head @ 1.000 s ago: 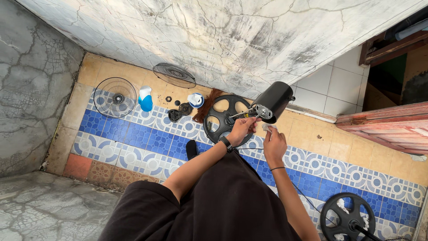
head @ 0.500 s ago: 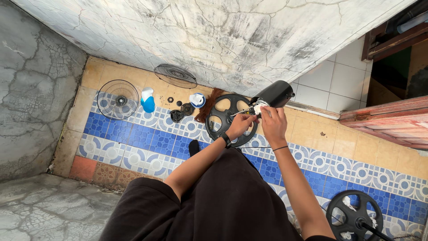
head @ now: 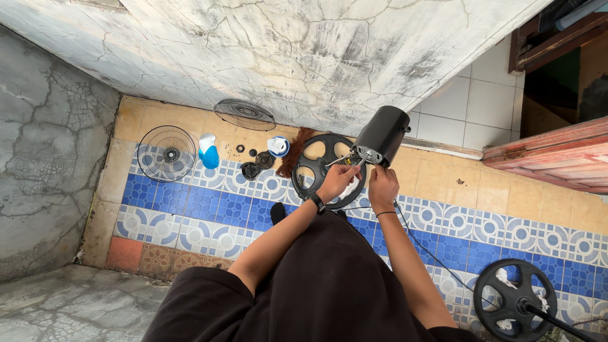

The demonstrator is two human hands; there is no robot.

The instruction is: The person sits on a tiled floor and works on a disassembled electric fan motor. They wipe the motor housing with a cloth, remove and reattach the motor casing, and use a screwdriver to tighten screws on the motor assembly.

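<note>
Fan stripped: grilles [head: 166, 154] and small parts [head: 256, 166] laid on floor [head: 190, 209]. Both hands, left [head: 337, 180] and right [head: 382, 184], close together, gripping black motor housing [head: 382, 135]; reassembly outstanding.

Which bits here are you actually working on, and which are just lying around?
In hand:
left hand
right hand
black motor housing
cord

Lying about:
two wire fan grilles
blue-and-white bottle
small black knobs
black round base
</note>
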